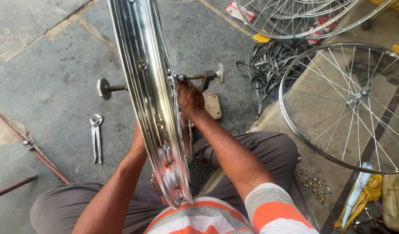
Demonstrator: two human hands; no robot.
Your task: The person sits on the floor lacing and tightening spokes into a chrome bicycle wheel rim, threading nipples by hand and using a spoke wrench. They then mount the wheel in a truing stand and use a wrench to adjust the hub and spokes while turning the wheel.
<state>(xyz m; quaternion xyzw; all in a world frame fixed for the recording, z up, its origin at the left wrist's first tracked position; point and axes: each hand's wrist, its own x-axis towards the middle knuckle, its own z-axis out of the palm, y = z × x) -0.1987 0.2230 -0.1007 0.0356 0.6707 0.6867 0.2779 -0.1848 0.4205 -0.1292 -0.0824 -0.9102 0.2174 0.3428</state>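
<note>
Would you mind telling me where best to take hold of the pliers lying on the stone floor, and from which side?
Probably grip the pliers by the two long handles, coming from above. They lie flat on the floor, jaws pointing away and handles toward the person, with bare floor around them. They lie to the left of the rim, so the left hand is nearer than the right hand.

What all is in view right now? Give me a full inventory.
wheel rim: 1, shiny chrome, upright between the knees, on a threaded axle stand
pliers: 1, silver, on the stone floor left of the rim
spoked wheels: at least 3, silver, flat on the right and top
rubber tubes: 1 pile, black, top centre
spoke nipples: scattered heap, brass, lower right
spoke bundle: 1, silver, on yellow wrapping, lower right
left hand: mostly hidden behind the rim
right hand: at the hub
</note>
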